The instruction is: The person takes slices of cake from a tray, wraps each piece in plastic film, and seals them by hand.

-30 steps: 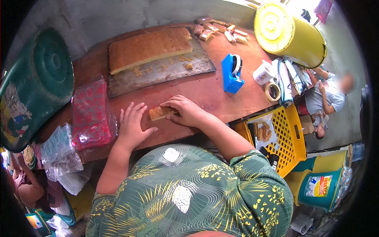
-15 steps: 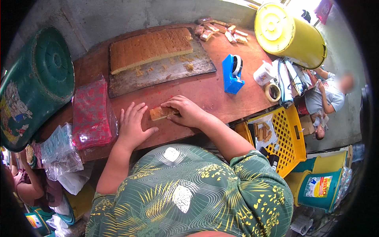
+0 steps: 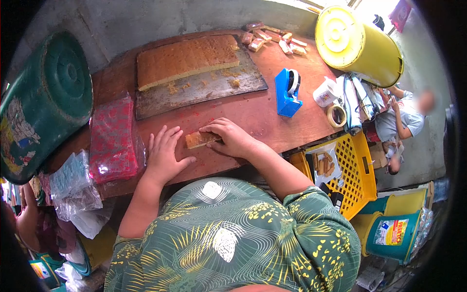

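A cut slice of brown-topped sponge cake (image 3: 195, 140) lies on the reddish-brown table in front of me. My right hand (image 3: 227, 138) closes round its right end, thumb on the near side and fingers over the far side. Flat on the table to the left of the slice rests my left hand (image 3: 166, 152), fingers spread and holding nothing. Beyond both hands, a large sheet of the same cake (image 3: 187, 58) sits on a dark metal tray (image 3: 194, 103) with crumbs along its bare front. Left of my left hand is a stack of red-patterned plastic wrappers (image 3: 114, 141).
Wrapped cake pieces (image 3: 258, 44) are piled at the back. A blue tape dispenser (image 3: 287, 95), a white mug (image 3: 325, 92) and a tape roll (image 3: 336, 116) stand at right, above a yellow crate (image 3: 357, 170). Green (image 3: 48, 102) and yellow (image 3: 357, 44) drums flank the table. People are at both sides.
My hands and the cake slice stay in nearly the same places. At the far left edge, another person's arm has shifted.
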The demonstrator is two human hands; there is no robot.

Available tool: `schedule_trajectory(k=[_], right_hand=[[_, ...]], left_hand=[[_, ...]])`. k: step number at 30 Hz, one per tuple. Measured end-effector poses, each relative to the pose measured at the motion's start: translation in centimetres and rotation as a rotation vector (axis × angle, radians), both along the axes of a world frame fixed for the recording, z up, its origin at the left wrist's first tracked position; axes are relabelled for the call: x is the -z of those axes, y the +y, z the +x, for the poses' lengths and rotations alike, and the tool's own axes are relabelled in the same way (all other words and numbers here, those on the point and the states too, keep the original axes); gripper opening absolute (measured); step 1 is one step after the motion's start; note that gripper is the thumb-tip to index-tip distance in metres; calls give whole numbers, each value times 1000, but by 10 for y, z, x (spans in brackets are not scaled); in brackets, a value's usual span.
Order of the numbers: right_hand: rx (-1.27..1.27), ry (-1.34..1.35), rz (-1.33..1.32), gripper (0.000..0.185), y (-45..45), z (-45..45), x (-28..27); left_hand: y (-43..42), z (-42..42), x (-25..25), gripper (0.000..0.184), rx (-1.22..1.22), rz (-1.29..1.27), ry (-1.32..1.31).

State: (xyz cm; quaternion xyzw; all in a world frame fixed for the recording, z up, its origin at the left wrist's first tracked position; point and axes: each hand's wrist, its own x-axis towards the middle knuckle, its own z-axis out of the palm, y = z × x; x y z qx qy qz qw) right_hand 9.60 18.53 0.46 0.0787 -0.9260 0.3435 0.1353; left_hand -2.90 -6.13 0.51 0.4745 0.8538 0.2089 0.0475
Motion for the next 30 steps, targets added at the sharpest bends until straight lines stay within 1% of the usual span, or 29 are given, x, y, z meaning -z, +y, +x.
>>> schedule_trajectory(k=[16, 28, 30], right_hand=[[8, -26, 1, 51, 0, 1, -1], [7, -11, -13, 52, 0, 1, -1], [25, 29, 7, 51, -1, 1, 2]], left_hand=[[1, -1, -1, 89, 0, -24, -6], [-1, 0, 2, 89, -2, 6, 11], [0, 0, 2, 89, -1, -2, 12]])
